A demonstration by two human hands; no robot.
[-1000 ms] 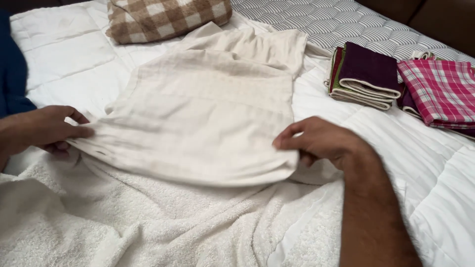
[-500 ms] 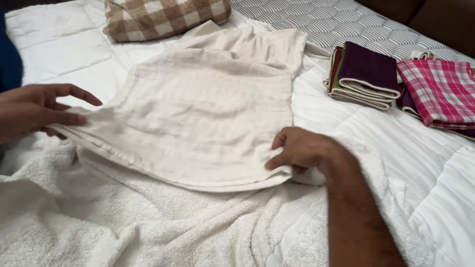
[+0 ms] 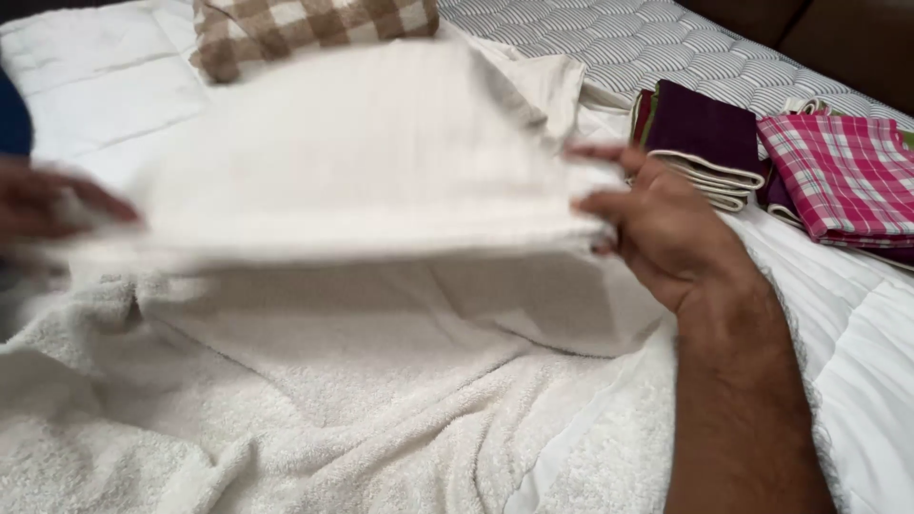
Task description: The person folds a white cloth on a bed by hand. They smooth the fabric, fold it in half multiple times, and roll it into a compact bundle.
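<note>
Your right hand (image 3: 666, 224) and blurred left hand (image 3: 43, 205) each pinch an edge of a cream towel (image 3: 362, 162), lifted taut between your fingers above a white towel (image 3: 381, 419)

The bare right hand (image 3: 666, 228) and forearm carry no sleeve, ring or watch. The left hand (image 3: 48, 205) is blurred, with dark blue cloth just behind it.
</note>
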